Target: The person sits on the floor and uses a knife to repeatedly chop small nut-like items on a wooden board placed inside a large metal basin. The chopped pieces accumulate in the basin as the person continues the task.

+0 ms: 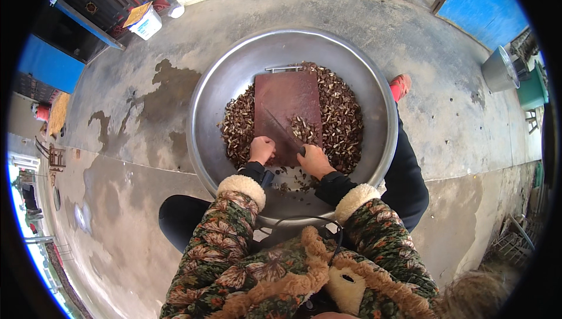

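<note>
A large round metal basin stands before me, with many chopped brown and pale pieces inside. A reddish-brown cutting board lies among them, a small heap of the pieces on its right side. My right hand grips the dark handle of a knife, whose blade points up and left across the board. Near the board's lower left edge is my left hand, its fingers curled; whether they hold something small cannot be seen.
Around the basin is a concrete floor with wet patches. My legs flank the basin, and a black cable crosses its near rim. A white bucket stands at the upper left. Farther right are a metal bucket and a green tub.
</note>
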Motion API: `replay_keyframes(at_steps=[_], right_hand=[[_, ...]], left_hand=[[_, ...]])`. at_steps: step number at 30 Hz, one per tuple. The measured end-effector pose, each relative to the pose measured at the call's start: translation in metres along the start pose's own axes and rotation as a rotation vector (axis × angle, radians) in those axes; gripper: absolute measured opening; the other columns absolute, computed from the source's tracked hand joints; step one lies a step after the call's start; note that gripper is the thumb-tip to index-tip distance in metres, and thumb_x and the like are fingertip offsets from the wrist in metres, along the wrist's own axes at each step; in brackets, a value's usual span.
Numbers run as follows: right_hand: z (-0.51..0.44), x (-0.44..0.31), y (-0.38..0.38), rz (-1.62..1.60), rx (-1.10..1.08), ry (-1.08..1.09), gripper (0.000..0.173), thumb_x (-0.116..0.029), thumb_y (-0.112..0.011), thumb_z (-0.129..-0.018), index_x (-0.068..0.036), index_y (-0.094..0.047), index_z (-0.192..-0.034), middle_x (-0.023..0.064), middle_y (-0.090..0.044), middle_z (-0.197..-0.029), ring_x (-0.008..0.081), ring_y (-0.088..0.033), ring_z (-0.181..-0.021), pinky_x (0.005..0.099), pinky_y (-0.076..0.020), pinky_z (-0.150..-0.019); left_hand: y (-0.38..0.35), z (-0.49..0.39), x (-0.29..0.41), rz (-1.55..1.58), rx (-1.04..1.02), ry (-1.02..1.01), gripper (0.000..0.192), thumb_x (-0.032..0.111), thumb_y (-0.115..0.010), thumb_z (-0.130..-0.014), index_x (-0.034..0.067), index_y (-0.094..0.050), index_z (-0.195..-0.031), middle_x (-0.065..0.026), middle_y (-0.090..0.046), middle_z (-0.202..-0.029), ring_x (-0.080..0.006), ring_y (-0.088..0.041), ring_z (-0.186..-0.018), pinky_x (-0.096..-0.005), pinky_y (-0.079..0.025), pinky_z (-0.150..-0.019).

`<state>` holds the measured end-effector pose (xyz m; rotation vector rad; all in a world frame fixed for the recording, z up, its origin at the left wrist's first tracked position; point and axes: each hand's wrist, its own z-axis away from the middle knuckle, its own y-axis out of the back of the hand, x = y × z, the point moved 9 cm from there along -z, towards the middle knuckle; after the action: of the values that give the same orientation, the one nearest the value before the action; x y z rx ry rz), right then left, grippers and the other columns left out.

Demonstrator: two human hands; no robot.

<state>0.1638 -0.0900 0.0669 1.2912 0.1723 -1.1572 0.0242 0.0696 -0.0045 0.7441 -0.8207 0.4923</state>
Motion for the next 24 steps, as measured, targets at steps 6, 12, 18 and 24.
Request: replay_keyframes(at_steps=[6,12,18,24], right_hand=[[0.006,0.002,-0.007,-0.125,-0.191,-0.005,0.028,-0.024,-0.065,-0.084,0.002,-0.066,-0.095,0.0254,-0.067,-0.090,0.0434,-0.064,-0.090,0.0477,-0.0511,-0.079],[0.001,0.019,0.003,-0.032,-0.085,-0.065,0.033,-0.027,-0.065,-0.085,0.001,-0.066,-0.102,0.0243,-0.068,-0.095,0.0425,-0.064,-0.095,0.0480,-0.0511,-0.082],[-0.002,0.018,0.005,-0.013,-0.059,-0.043,0.033,-0.029,-0.066,-0.085,-0.001,-0.067,-0.103,0.0235,-0.068,-0.096,0.0424,-0.064,-0.095,0.0488,-0.0514,-0.082],[0.004,0.005,0.005,0.000,-0.030,0.045,0.030,-0.028,-0.069,-0.083,-0.003,-0.067,-0.099,0.0232,-0.067,-0.087,0.0429,-0.064,-0.086,0.0480,-0.0522,-0.076]], left_hand=[[0.030,-0.016,-0.032,0.064,0.101,0.032,0.015,0.009,-0.063,-0.083,-0.002,-0.073,-0.087,-0.0109,-0.070,-0.068,-0.0188,-0.067,-0.055,-0.0317,-0.053,-0.056],[0.036,-0.017,-0.033,-0.246,0.204,-0.061,0.021,0.020,-0.069,-0.081,0.004,-0.074,-0.094,-0.0149,-0.073,-0.087,-0.0289,-0.071,-0.082,-0.0387,-0.055,-0.075],[0.003,-0.006,0.008,-0.413,0.175,-0.150,0.019,0.021,-0.074,-0.079,0.005,-0.075,-0.091,-0.0132,-0.073,-0.084,-0.0285,-0.071,-0.078,-0.0371,-0.054,-0.071],[-0.016,-0.006,0.016,-0.342,0.160,-0.162,0.017,0.017,-0.071,-0.081,0.003,-0.074,-0.091,-0.0136,-0.073,-0.081,-0.0255,-0.071,-0.073,-0.0353,-0.054,-0.067]])
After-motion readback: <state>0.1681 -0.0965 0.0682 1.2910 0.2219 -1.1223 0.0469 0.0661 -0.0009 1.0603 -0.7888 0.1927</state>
